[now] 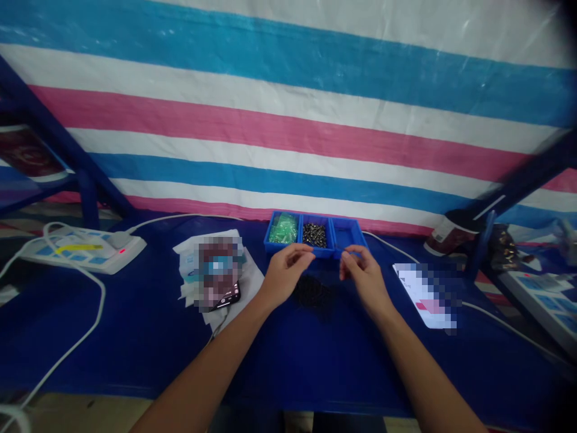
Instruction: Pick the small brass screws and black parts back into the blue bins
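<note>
My left hand (pixel 285 272) is closed, thumb and fingertips pinched together just in front of a blue three-compartment tray (pixel 331 237). Facing it, my right hand (pixel 365 278) also has its fingers curled into a pinch, near the tray's right compartment. Whatever is between the fingertips is too small to make out. Green translucent small pieces (pixel 283 228) fill the left compartment. Small shiny metal parts (pixel 314 234) lie in the middle one, and the right one shows its blue floor. A pile of thin black pieces (pixel 313 294) lies on the table between my wrists.
On the blue table (pixel 315 367), a lit phone (pixel 220 270) rests on papers at the left, another phone (pixel 426 297) at the right. Power strips (pixel 101 252) with white cables stand on both sides. A dark cup (pixel 451 231) stands back right before a striped sheet (pixel 293 126).
</note>
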Tool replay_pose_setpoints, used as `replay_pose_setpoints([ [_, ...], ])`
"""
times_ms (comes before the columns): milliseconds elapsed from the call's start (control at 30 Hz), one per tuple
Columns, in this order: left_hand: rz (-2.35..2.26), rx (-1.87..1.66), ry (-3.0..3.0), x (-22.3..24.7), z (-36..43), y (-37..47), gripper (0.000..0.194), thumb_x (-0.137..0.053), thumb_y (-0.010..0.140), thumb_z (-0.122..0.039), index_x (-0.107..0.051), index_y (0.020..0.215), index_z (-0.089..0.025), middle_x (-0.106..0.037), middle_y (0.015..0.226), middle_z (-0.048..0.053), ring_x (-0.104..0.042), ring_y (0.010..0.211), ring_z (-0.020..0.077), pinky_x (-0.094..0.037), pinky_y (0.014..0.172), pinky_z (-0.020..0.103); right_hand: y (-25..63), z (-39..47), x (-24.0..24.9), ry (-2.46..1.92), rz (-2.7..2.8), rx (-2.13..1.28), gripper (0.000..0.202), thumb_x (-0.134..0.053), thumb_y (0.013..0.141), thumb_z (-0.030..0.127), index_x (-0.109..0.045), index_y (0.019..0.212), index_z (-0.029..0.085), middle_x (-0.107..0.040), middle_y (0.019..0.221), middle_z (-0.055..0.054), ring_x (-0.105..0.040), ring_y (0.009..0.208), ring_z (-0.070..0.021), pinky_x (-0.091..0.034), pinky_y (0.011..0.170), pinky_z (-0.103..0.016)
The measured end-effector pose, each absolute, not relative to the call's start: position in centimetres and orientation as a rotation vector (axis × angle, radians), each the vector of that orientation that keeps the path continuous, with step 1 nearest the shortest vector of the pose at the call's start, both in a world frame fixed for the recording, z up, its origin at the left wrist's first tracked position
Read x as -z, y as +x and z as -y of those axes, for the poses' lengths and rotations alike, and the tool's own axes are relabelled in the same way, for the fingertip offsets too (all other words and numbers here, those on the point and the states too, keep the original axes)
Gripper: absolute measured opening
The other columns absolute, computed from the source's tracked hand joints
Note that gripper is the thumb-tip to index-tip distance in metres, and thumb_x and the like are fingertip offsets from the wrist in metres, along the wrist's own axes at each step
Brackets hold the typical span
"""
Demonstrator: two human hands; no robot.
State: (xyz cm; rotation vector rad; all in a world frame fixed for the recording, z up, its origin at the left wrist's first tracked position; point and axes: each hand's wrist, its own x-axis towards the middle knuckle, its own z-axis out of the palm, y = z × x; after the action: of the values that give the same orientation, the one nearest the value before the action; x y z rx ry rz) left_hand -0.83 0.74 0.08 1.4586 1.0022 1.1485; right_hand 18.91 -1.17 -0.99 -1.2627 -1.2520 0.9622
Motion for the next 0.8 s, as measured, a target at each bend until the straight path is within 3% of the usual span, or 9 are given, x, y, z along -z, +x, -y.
replay_pose_setpoints([
  [67,-1.098,-1.200,1.437,-0.1,-1.1,-1.2,0.020,-0.057,0.088,-0.034,-0.065,0.095,-0.017,-0.069,0.086,0.004,-0.062,0.076,0.0151,-0.049,0.070,0.028,19.6,0.8,1.4,-1.364,1.134,-0.889,0.037,-0.068,0.079,0.050,-0.048,0.096,0.024,-0.048,0.057,0.008,-0.045,0.045,-0.0118,-0.034,0.047,-0.024],
  [133,-1.162,-1.216,1.437,0.1,-1.5,-1.5,0.020,-0.057,0.087,-0.034,-0.066,0.091,-0.017,-0.068,0.081,0.003,-0.061,0.073,0.0147,-0.049,0.068,0.027,20.3,0.7,1.9,-1.477,1.223,-0.838,0.036,-0.069,0.077,0.050,-0.048,0.088,0.023,-0.043,0.054,0.009,-0.040,0.043,-0.0107,-0.029,0.044,-0.024],
  [233,-1.215,-1.184,1.490,0.5,-1.7,-1.8,0.020,-0.057,0.087,-0.035,-0.067,0.088,-0.018,-0.068,0.079,0.002,-0.061,0.072,0.0150,-0.047,0.069,0.027,21.0,0.6,2.6,-1.594,1.558,-0.771,0.028,-0.062,0.083,0.047,-0.054,0.080,0.021,-0.049,0.057,0.005,-0.045,0.049,-0.0120,-0.032,0.049,-0.025],
  [333,-1.285,-1.136,1.569,0.7,-1.7,-1.8,0.019,-0.056,0.087,-0.033,-0.067,0.087,-0.018,-0.069,0.080,0.002,-0.062,0.075,0.0163,-0.047,0.072,0.028,21.3,0.6,3.1,-1.668,1.878,-0.613,0.018,-0.056,0.087,0.034,-0.064,0.096,0.021,-0.060,0.068,0.001,-0.054,0.059,-0.0156,-0.039,0.058,-0.028],
  [533,-1.337,-1.071,1.752,1.1,-1.2,-1.6,0.018,-0.053,0.088,-0.028,-0.068,0.085,-0.019,-0.069,0.082,0.000,-0.063,0.077,0.0163,-0.045,0.074,0.028,20.5,0.7,3.7,-1.455,2.199,-0.455,0.035,-0.046,0.093,0.019,-0.065,0.121,0.026,-0.063,0.102,-0.007,-0.062,0.089,-0.0189,-0.046,0.079,-0.031],
  [800,-1.312,-1.043,1.837,1.8,-1.0,-1.2,0.016,-0.053,0.088,-0.028,-0.068,0.087,-0.020,-0.071,0.086,0.001,-0.064,0.079,0.0169,-0.047,0.077,0.029,20.0,-0.2,4.5,-1.477,2.201,-0.462,0.022,-0.050,0.093,0.022,-0.071,0.099,0.024,-0.063,0.101,-0.006,-0.063,0.090,-0.0185,-0.047,0.084,-0.031],
])
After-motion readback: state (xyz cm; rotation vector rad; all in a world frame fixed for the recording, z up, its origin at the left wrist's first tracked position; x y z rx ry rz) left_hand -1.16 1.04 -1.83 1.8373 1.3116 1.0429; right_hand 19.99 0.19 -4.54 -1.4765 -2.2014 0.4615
